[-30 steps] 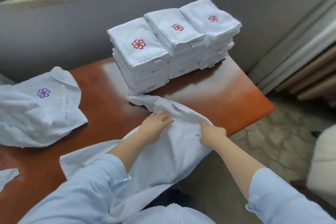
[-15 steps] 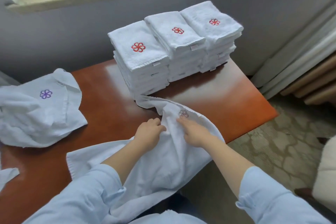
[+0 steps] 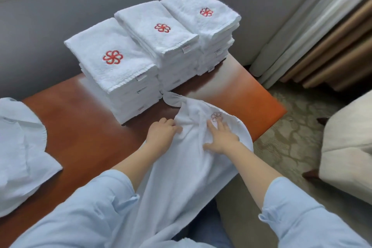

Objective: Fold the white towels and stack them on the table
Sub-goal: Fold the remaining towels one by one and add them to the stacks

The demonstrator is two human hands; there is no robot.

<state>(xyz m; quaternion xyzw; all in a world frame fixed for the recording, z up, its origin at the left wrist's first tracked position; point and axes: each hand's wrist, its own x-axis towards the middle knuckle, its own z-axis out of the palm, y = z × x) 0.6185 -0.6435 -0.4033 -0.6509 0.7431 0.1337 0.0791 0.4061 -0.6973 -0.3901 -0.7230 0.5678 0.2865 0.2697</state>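
Towel folding in progress: a person in pale blue sleeves (image 3: 90, 207) is working an unfolded towel (image 3: 181, 177) on a reddish-brown counter (image 3: 84, 127). The left hand (image 3: 162, 134) is curling its fingers round the towel's left edge, gripping the cloth. The right hand (image 3: 221, 139), just beside it, is pressing flat on the towel with fingers straight and spread, fingertips reaching a faint flower emblem (image 3: 217, 117). The towel is lying under both hands, its far corner ending just at the foot of the stacks and its near end draping off the counter toward the person. Just beyond the hands, three stacks of folded towels (image 3: 112, 70) are sitting side by side, each topped with a red flower. Well to the left of the left hand, a heap of loose towels (image 3: 20, 147) is resting on the counter.
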